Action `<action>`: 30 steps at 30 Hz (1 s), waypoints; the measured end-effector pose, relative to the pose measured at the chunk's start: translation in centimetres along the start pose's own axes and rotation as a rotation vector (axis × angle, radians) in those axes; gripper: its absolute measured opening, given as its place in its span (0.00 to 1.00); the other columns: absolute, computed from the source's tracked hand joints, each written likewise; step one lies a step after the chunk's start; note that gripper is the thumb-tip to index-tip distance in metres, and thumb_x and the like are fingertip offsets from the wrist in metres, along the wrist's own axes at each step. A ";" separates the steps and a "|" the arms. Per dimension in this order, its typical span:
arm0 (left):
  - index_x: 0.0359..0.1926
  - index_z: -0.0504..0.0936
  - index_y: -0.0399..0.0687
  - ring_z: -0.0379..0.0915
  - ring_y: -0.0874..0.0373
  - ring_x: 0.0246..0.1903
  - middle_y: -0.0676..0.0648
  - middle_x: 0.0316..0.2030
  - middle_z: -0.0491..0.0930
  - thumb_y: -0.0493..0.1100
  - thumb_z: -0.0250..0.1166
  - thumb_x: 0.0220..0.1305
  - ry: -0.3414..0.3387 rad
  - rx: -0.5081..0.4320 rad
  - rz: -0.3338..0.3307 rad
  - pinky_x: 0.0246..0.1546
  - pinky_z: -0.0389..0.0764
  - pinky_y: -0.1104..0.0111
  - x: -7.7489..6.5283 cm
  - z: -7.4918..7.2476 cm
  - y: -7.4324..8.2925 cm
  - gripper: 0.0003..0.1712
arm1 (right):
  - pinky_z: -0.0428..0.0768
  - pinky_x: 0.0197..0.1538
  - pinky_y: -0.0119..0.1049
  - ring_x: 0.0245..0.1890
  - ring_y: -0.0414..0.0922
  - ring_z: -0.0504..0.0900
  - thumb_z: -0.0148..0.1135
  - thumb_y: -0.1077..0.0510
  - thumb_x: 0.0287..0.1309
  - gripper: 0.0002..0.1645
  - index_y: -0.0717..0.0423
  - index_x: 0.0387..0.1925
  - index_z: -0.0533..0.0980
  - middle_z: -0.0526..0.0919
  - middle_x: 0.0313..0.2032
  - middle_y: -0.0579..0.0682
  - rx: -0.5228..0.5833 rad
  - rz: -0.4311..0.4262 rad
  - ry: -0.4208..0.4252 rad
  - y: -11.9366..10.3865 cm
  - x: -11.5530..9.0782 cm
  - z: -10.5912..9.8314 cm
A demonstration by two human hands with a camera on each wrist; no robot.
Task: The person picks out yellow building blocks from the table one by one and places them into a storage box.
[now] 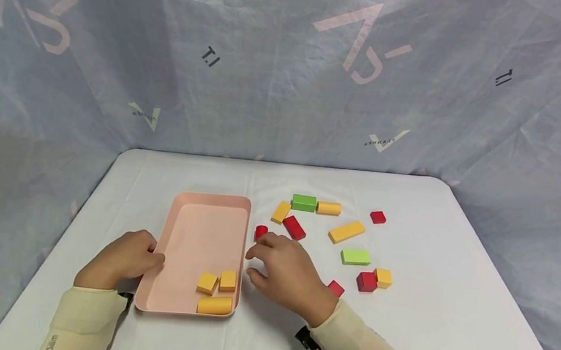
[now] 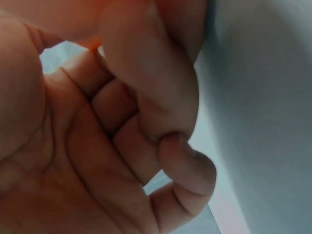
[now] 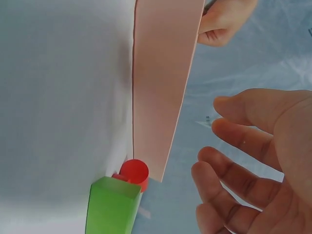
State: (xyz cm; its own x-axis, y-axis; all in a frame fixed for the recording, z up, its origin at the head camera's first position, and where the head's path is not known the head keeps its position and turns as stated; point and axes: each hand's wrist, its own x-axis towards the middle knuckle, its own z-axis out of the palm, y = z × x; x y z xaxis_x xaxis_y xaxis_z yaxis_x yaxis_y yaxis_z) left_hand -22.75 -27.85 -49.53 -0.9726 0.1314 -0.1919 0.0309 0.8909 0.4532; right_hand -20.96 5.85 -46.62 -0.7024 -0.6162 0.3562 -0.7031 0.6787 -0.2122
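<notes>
A shallow pink tray (image 1: 209, 199) lies on the white table, with two yellow cubes (image 1: 207, 283) and a yellow cylinder (image 1: 215, 305) near its front right corner. My left hand (image 1: 123, 257) grips the tray's left wall, thumb over the rim; the left wrist view shows those fingers (image 2: 187, 168) curled. Just off the right wall hovers my right hand (image 1: 285, 271), its fingers loosely bent and apart, holding nothing. Beyond its fingertips stands a red cylinder (image 1: 261, 232). In the right wrist view, the tray's outer wall (image 3: 158, 83) rises beside that hand (image 3: 258, 165).
Right of the tray lie a dark green block (image 1: 304, 203), another yellow cylinder (image 1: 328, 208), a red block (image 1: 294, 228), a long yellow block (image 1: 346, 232) and a light green block (image 1: 355, 257). A red cube (image 1: 366, 281) touches a yellow cube (image 1: 382, 278). Grey cloth hangs behind.
</notes>
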 end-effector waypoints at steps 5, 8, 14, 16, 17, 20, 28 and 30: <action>0.11 0.62 0.50 0.52 0.60 0.12 0.54 0.10 0.57 0.40 0.56 0.47 -0.001 -0.011 -0.012 0.13 0.54 0.68 0.0 0.0 0.0 0.14 | 0.77 0.35 0.35 0.34 0.33 0.69 0.66 0.48 0.49 0.12 0.44 0.37 0.81 0.76 0.37 0.39 -0.009 0.010 0.012 0.4 -0.3 -0.2; 0.11 0.62 0.50 0.53 0.60 0.12 0.54 0.10 0.57 0.40 0.57 0.46 0.001 -0.008 -0.014 0.12 0.54 0.68 0.1 0.0 0.0 0.14 | 0.78 0.36 0.35 0.34 0.33 0.70 0.67 0.48 0.49 0.12 0.44 0.37 0.82 0.76 0.37 0.39 -0.012 0.023 0.010 0.7 -0.5 -0.4; 0.11 0.62 0.50 0.52 0.60 0.12 0.54 0.10 0.57 0.40 0.57 0.47 0.004 -0.005 -0.014 0.13 0.54 0.68 0.1 0.1 0.0 0.15 | 0.78 0.35 0.36 0.35 0.35 0.70 0.67 0.48 0.48 0.12 0.45 0.36 0.82 0.76 0.36 0.41 -0.041 0.035 0.018 1.6 -0.8 -0.6; 0.12 0.61 0.51 0.52 0.60 0.12 0.54 0.10 0.57 0.40 0.57 0.47 0.005 -0.005 -0.012 0.13 0.54 0.68 0.1 0.1 0.0 0.15 | 0.78 0.35 0.35 0.35 0.34 0.69 0.67 0.48 0.48 0.13 0.45 0.37 0.82 0.76 0.36 0.40 -0.054 0.037 0.013 2.0 -0.8 -0.6; 0.12 0.61 0.51 0.52 0.60 0.12 0.54 0.10 0.57 0.40 0.57 0.47 0.004 -0.004 -0.010 0.13 0.54 0.68 0.1 0.1 0.0 0.15 | 0.78 0.35 0.35 0.36 0.34 0.68 0.68 0.47 0.48 0.13 0.44 0.37 0.82 0.75 0.36 0.40 -0.059 0.040 0.009 2.1 -0.8 -0.6; 0.12 0.61 0.51 0.51 0.60 0.12 0.54 0.10 0.56 0.40 0.56 0.47 0.004 -0.004 -0.010 0.13 0.53 0.68 0.0 0.0 0.0 0.15 | 0.77 0.35 0.35 0.36 0.34 0.67 0.68 0.47 0.48 0.13 0.43 0.38 0.82 0.74 0.36 0.39 -0.072 0.045 -0.002 2.5 -0.9 -0.7; 0.12 0.62 0.50 0.52 0.60 0.12 0.54 0.11 0.57 0.40 0.57 0.47 0.001 0.000 -0.007 0.13 0.54 0.68 0.0 -0.1 0.1 0.14 | 0.77 0.36 0.35 0.35 0.35 0.67 0.69 0.49 0.48 0.12 0.43 0.38 0.82 0.75 0.35 0.39 -0.058 0.047 0.001 3.1 -0.9 -0.7; 0.12 0.61 0.50 0.52 0.60 0.12 0.54 0.11 0.57 0.40 0.57 0.47 0.000 0.001 -0.010 0.13 0.54 0.68 0.0 -0.1 0.1 0.14 | 0.77 0.35 0.35 0.34 0.35 0.67 0.69 0.50 0.47 0.12 0.42 0.37 0.82 0.75 0.35 0.38 -0.053 0.056 0.002 3.2 -0.9 -0.8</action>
State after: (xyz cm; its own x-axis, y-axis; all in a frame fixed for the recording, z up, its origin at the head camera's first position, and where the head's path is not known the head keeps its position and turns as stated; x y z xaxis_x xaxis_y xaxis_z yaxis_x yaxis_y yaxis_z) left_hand -22.75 -27.79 -49.43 -0.9729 0.1227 -0.1962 0.0217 0.8925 0.4506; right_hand -22.55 8.90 -46.90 -0.7404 -0.5757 0.3468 -0.6555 0.7326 -0.1834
